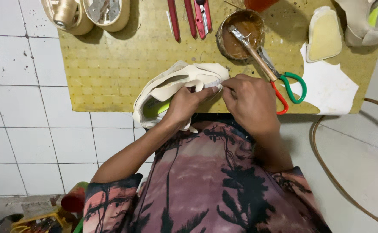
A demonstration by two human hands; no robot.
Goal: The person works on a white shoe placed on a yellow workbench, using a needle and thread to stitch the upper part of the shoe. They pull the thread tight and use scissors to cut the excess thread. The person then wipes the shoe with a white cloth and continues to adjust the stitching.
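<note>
Shoe upper (pixel 171 84), cream-coloured with a yellow-green lining showing inside, lies at the near edge of the counter (pixel 111 64), partly hanging over that edge toward the person. Both hands meet at its right end. The left hand (pixel 186 105) closes its grip on the upper, thumb pressed along a pale strip of the material. The right hand (pixel 249 101) touches the same strip, fingers curled and pinching its tip just beside the left thumb.

Beyond the upper, farther from the person, stands a round pot of brown glue (pixel 240 32) with a brush (pixel 251 51) resting in it, handle slanting down toward the right hand. Scissors (pixel 290 88) with one red and one green loop lie just right of that hand, partly under the brush handle. Right of the upper, past the scissors, a white sheet (pixel 331 88) carries a pale yellow insole piece (pixel 324 34). Red-handled tools (pixel 191 17) lie at the far edge, left of the pot. Further left sit a spool of thread (pixel 66 13) and another shoe (pixel 107 13).
</note>
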